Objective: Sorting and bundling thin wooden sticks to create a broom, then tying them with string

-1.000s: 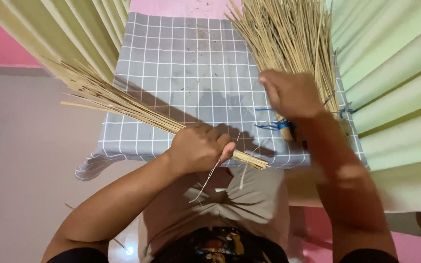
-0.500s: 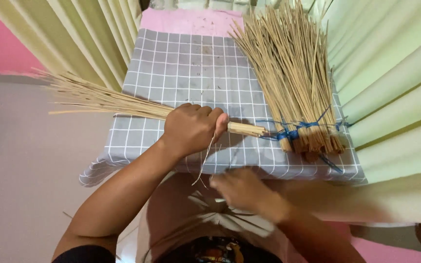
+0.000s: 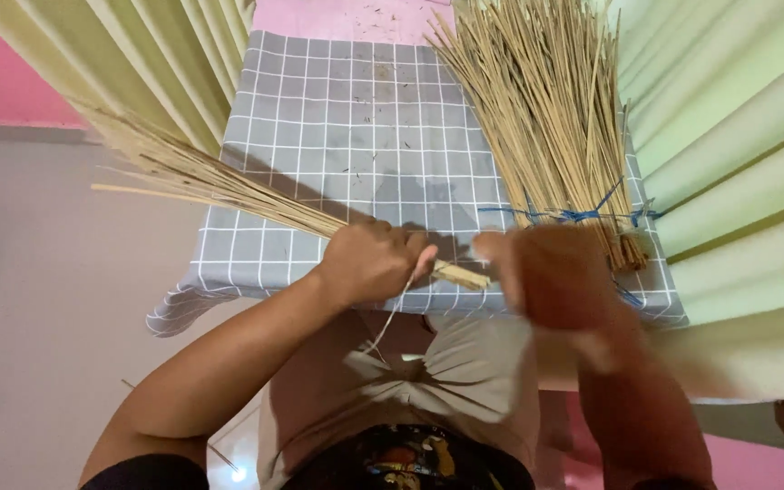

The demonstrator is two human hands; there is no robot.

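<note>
worktop (image 3: pixel 356 118): small table w/ grey grid cloth, lying straight ahead of the person; cloth edge hanging over the near side, by the lap.

curtains (image 3: pixel 737 163): pale green folds hanging on both sides, crowding the worktop's L and R edges.

big bundle (image 3: pixel 546 118): thick sheaf of tan sticks lying on the R half of the worktop, long axis running near-to-far, fanning out at the far end, cut ends pointing toward the person. Blue cord (image 3: pixel 583 216) wrapping it near the cut ends.

small bundle (image 3: pixel 220 186): thinner sheaf, long axis running diagonal, loose tips sticking out far-left past the worktop edge, cut ends (image 3: pixel 460 275) poking out to the R of the left hand, over the near edge.

left hand (image 3: pixel 369 263): clenching around the small bundle close to its cut ends, knuckles up. Thin pale string (image 3: pixel 390 318) dangling from under this hand toward the lap.

right hand (image 3: pixel 551 272): motion-blurred, sitting just R of the small bundle's cut ends and just near-side of the big bundle's tied end. Can't tell if it's gripping anything or loose.

key relation: small bundle's cut ends pointing straight at the right hand, narrow gap btwn them; right hand is nearer to that free end, left hand already gripping the shaft. String hanging btwn both hands, closer to the left.
</note>
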